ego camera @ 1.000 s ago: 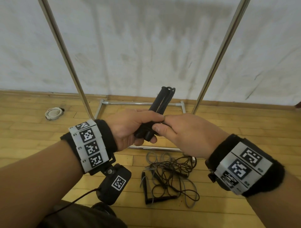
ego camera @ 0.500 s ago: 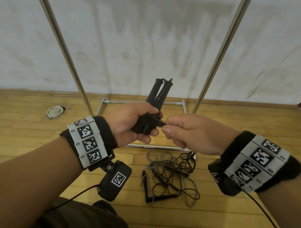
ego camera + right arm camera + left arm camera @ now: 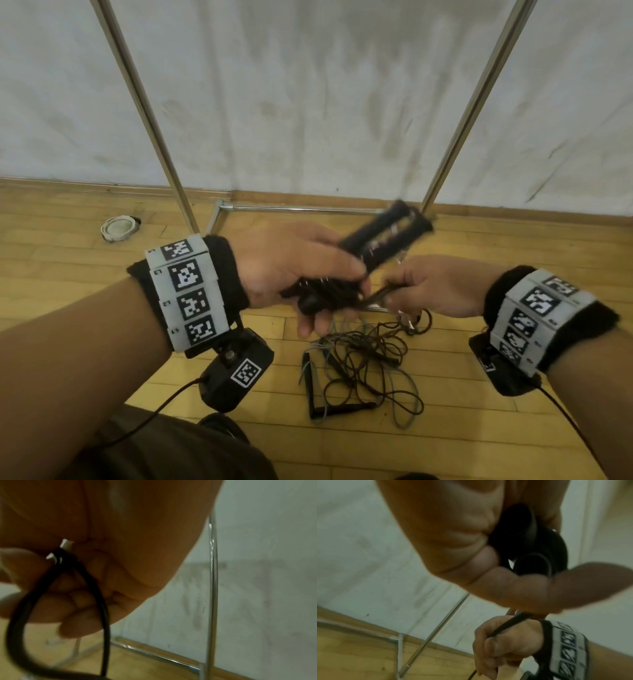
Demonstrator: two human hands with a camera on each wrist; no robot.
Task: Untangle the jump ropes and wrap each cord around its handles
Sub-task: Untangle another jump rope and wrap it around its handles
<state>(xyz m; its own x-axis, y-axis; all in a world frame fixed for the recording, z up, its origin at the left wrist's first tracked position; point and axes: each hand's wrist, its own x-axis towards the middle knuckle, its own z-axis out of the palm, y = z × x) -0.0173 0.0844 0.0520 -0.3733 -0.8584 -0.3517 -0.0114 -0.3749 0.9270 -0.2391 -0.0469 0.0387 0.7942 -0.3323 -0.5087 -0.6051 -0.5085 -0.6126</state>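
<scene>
My left hand grips a pair of black jump rope handles held together, their free ends pointing up and to the right, with black cord wound round their lower part. In the left wrist view the handle ends sit in my palm. My right hand pinches the loose black cord just right of the bundle. A loop of that cord hangs from my right fingers. On the floor below lies a tangle of black and grey ropes with black handles.
A chrome rack frame stands on the wooden floor against the white wall, its two uprights rising either side of my hands. A white round object lies on the floor at the far left.
The handles have tilted from near upright over to the right. My right hand has drawn the cord out to the right and slightly down, away from the bundle.
</scene>
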